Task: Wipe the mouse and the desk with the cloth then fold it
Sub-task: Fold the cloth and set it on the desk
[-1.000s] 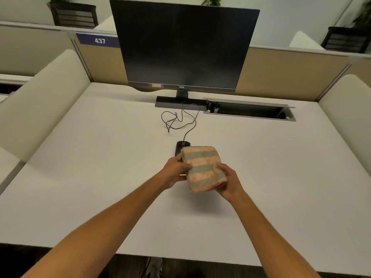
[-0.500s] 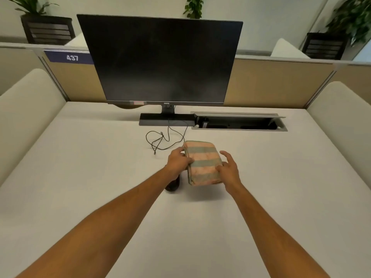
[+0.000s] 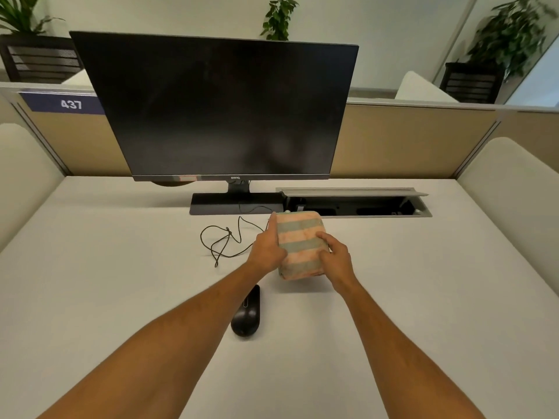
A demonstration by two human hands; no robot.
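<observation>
A folded cloth (image 3: 299, 244) with pink and grey-green stripes rests on the white desk (image 3: 121, 297), a little in front of the monitor stand. My left hand (image 3: 266, 251) grips its left side, index finger along the edge. My right hand (image 3: 334, 257) presses on its right side with fingers curled over the top. The black mouse (image 3: 246, 316) lies on the desk nearer to me, partly under my left forearm, and neither hand touches it. Its cable (image 3: 223, 240) loops to the left of the cloth.
A dark monitor (image 3: 217, 107) on a flat black stand (image 3: 236, 204) fills the back of the desk. An open cable tray (image 3: 354, 204) is set into the desktop behind the cloth. Beige partition walls and padded side panels enclose the desk.
Both hands have carried the folded cloth away from me, past the mouse toward the monitor stand, and set it lower on the desk. The mouse now lies uncovered nearer to me.
</observation>
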